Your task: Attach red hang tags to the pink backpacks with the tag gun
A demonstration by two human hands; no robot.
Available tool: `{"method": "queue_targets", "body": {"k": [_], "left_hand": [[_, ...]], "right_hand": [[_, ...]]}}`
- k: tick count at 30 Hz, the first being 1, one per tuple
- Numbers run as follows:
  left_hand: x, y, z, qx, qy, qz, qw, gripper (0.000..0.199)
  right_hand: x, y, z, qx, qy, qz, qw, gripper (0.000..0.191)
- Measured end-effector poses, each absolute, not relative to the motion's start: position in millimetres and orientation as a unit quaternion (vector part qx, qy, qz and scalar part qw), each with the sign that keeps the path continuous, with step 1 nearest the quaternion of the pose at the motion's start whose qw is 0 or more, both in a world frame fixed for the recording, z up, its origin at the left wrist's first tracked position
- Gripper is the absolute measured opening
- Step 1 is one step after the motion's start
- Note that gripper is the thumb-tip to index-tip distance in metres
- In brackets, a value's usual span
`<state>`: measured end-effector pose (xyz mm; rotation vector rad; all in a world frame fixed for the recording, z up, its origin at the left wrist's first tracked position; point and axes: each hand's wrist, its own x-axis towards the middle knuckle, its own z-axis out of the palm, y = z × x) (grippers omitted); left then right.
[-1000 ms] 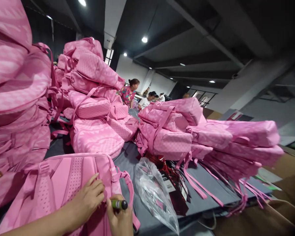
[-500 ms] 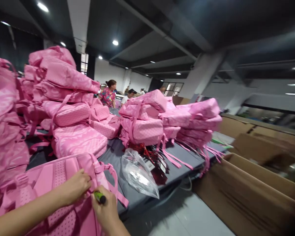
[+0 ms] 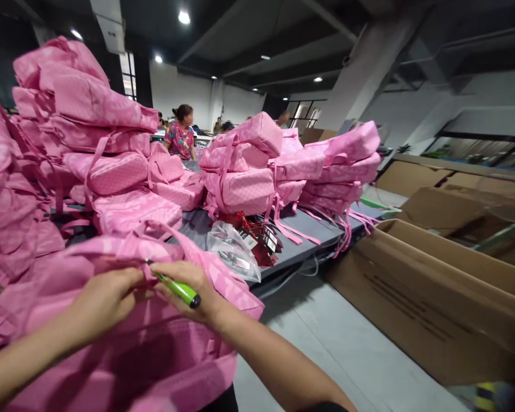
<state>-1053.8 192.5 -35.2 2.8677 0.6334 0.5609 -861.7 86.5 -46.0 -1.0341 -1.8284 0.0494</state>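
A pink backpack stands in front of me at the table's near edge, its upper edge towards my hands. My left hand is closed on the fabric near its top; the fingertips are partly hidden. In my right hand is a green marker pen with a black end, its dark tip pointing left towards the left hand's fingers. The right fingers also lie against the backpack. Just beyond it on the table are a clear plastic bag and a bunch of dark red tags with white labels.
Stacked pink backpacks rise at the left, and more piles stand along the grey-covered table. Open cardboard boxes stand on the floor at the right. A person in a patterned top is beyond the piles.
The backpack's straps and padded back faced me before; now its top and another side do. Both hands have shifted to its upper edge, and more of the pen shows. The view has tilted down.
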Motion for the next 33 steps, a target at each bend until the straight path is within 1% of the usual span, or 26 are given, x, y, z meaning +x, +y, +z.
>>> {"method": "queue_targets", "body": {"k": [2,4,6,10,11,12,14,15,17,19,21,23,24,28,30,33], "left_hand": [[-1041.7,185.1,-60.2,0.962,0.206,0.154,0.094,0.025],[-1031.8,186.0,-75.8,0.971,0.176,0.135,0.086,0.028],[-1030.1,194.0,-77.2,0.977,0.145,0.154,0.042,0.028],[-1042.4,214.6,-53.2,0.946,0.154,0.269,-0.095,0.023],[-1043.1,218.9,-46.7,0.94,0.168,0.278,-0.105,0.033],[-1041.3,223.2,-41.5,0.94,0.184,0.268,-0.102,0.049],[-1030.9,233.1,-36.5,0.951,0.217,0.205,-0.08,0.083],[-1023.2,239.2,-36.7,0.956,0.236,0.159,-0.075,0.09],[-1006.3,252.7,-40.3,0.957,0.269,0.072,-0.079,0.089],[-991.2,264.1,-45.5,0.959,0.273,0.016,-0.079,0.083],[-981.0,269.8,-49.6,0.961,0.265,-0.009,-0.077,0.082],[-976.8,269.1,-52.0,0.962,0.26,-0.01,-0.085,0.085],[-976.7,267.0,-52.6,0.962,0.256,-0.003,-0.093,0.09],[-981.6,254.4,-54.8,0.965,0.219,0.006,-0.143,0.12],[-981.8,250.4,-57.5,0.961,0.216,-0.016,-0.169,0.128],[-977.2,251.3,-62.8,0.956,0.222,-0.044,-0.185,0.133]], "right_hand": [[-857.4,83.1,-75.4,-0.429,-0.772,0.0,0.469,0.029],[-851.7,82.8,-100.2,-0.444,-0.767,-0.022,0.462,0.03],[-847.6,86.1,-113.8,-0.455,-0.747,-0.033,0.484,0.032],[-850.8,100.3,-119.7,-0.437,-0.729,-0.056,0.523,0.032],[-853.8,104.1,-121.3,-0.438,-0.724,-0.063,0.53,0.032],[-857.4,107.2,-123.7,-0.444,-0.715,-0.068,0.535,0.033],[-865.9,109.2,-131.3,-0.467,-0.692,-0.071,0.546,0.035],[-870.1,107.5,-135.6,-0.476,-0.682,-0.069,0.55,0.036],[-876.1,99.9,-143.2,-0.484,-0.671,-0.063,0.559,0.037],[-876.0,90.5,-147.8,-0.484,-0.679,-0.051,0.55,0.036],[-869.1,85.3,-149.0,-0.498,-0.696,-0.034,0.515,0.035],[-857.8,87.0,-147.8,-0.519,-0.705,-0.015,0.483,0.034],[-851.8,89.9,-146.7,-0.525,-0.703,-0.004,0.479,0.033],[-838.1,103.0,-144.1,-0.544,-0.668,0.018,0.508,0.03],[-838.7,105.8,-146.3,-0.551,-0.656,0.013,0.516,0.027],[-840.3,105.1,-152.2,-0.558,-0.642,0.039,0.524,0.028]]}}
